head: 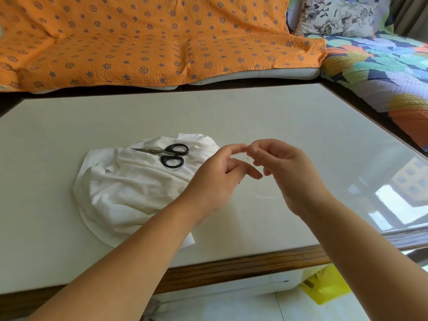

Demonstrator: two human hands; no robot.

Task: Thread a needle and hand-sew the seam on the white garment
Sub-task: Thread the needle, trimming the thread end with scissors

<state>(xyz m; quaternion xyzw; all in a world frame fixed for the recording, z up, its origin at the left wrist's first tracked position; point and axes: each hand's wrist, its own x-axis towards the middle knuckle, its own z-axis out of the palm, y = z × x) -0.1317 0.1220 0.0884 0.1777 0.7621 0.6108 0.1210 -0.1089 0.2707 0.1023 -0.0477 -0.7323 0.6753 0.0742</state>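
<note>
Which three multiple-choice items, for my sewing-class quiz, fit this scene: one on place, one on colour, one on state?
1. Where do the scissors lie? A on the white garment; B on the sofa; C on the floor.
2. What colour are their handles? A red; B black; C yellow.
3. What are the hands doing? A lying flat; B gripping scissors; C pinching thread.
Answers: A, the scissors rest on the cloth; B, both loops are black; C, left hand and right hand meet at the fingertips, thread trailing below.
</note>
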